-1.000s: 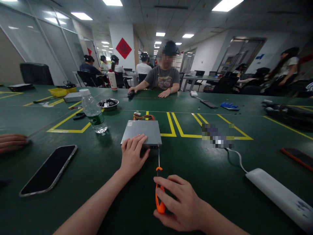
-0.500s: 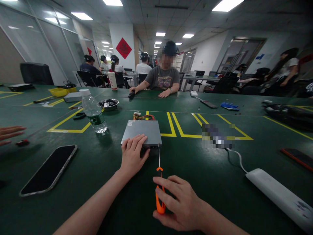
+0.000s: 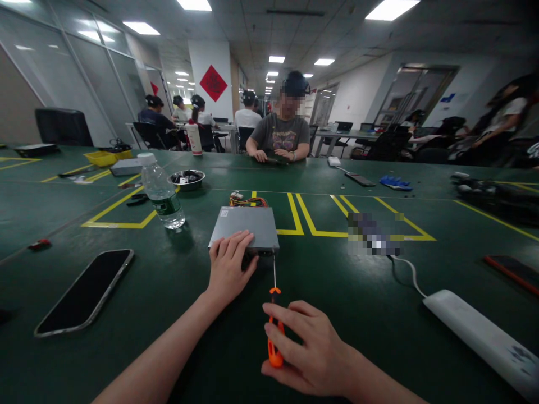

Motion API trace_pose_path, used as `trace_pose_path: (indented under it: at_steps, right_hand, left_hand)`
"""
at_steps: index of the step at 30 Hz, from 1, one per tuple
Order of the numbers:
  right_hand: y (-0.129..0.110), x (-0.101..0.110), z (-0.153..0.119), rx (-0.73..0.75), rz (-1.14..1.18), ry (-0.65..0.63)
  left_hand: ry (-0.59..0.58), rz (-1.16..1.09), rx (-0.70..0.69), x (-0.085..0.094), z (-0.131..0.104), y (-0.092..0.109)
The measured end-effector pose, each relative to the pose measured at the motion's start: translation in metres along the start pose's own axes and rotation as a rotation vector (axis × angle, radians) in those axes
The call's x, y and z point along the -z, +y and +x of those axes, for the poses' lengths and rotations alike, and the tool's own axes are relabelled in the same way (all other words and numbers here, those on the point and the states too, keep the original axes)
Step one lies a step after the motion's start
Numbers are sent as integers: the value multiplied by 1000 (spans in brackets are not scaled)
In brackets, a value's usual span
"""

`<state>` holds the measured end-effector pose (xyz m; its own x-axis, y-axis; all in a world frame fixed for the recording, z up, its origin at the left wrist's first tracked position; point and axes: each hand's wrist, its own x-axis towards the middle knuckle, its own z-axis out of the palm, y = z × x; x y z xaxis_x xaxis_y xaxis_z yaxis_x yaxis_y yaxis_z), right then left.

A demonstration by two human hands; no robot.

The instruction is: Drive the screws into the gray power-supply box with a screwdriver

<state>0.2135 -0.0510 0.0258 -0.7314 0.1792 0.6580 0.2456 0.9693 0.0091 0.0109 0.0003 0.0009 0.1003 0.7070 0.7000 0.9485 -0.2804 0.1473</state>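
Observation:
A grey metal computer power supply (image 3: 244,220) lies on the green table, its bundle of coloured wires (image 3: 250,201) at the far side. My left hand (image 3: 231,259) grips its near left part, fingers over the top and thumb at the near face. My right hand (image 3: 305,348) holds an orange and black screwdriver (image 3: 275,350) by the handle, between thumb and fingers. The shaft points away from me, its tip at the near right corner of the power supply. Whether the tip sits in a screw is too small to tell.
Left of the power supply stands a water bottle (image 3: 163,196), with a metal bowl (image 3: 187,179) behind it. A phone (image 3: 86,292) lies at the near left. On the right is a white power strip (image 3: 480,336) with a cable. Across the table sits a co-worker (image 3: 286,126).
My right fingers and the screwdriver handle have turned slightly; the left hand stays put. Another person's hand at the left edge has gone. The co-worker opposite has brought both hands together.

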Motion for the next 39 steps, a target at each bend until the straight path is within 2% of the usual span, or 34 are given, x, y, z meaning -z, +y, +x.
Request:
trace_pose_path:
  at_steps: [4, 10, 14, 17, 24, 32, 35, 39]
  right_hand:
    - [1, -2, -2, -59, 26, 52]
    - [1, 5, 3, -23, 10, -43]
    - [1, 3, 1, -2, -25, 51]
    - [1, 0, -1, -37, 1, 76]
    - [-1, 4, 2, -15, -12, -29]
    - [1, -6, -3, -46, -18, 101]
    - [0, -5, 0, -58, -11, 80]
    - [-1, 1, 4, -16, -22, -27]
  left_hand:
    - [-2, 6, 6, 0, 0, 0]
    - [4, 1, 2, 0, 0, 0]
    - [0, 4, 5, 1, 0, 0]
    - [-4, 5, 4, 1, 0, 0]
    - [-4, 13, 2, 1, 1, 0]
    - [-12, -1, 14, 0, 0, 0]
    - [-13, -5, 16, 0, 0, 0]
    - [-14, -10, 16, 1, 0, 0]
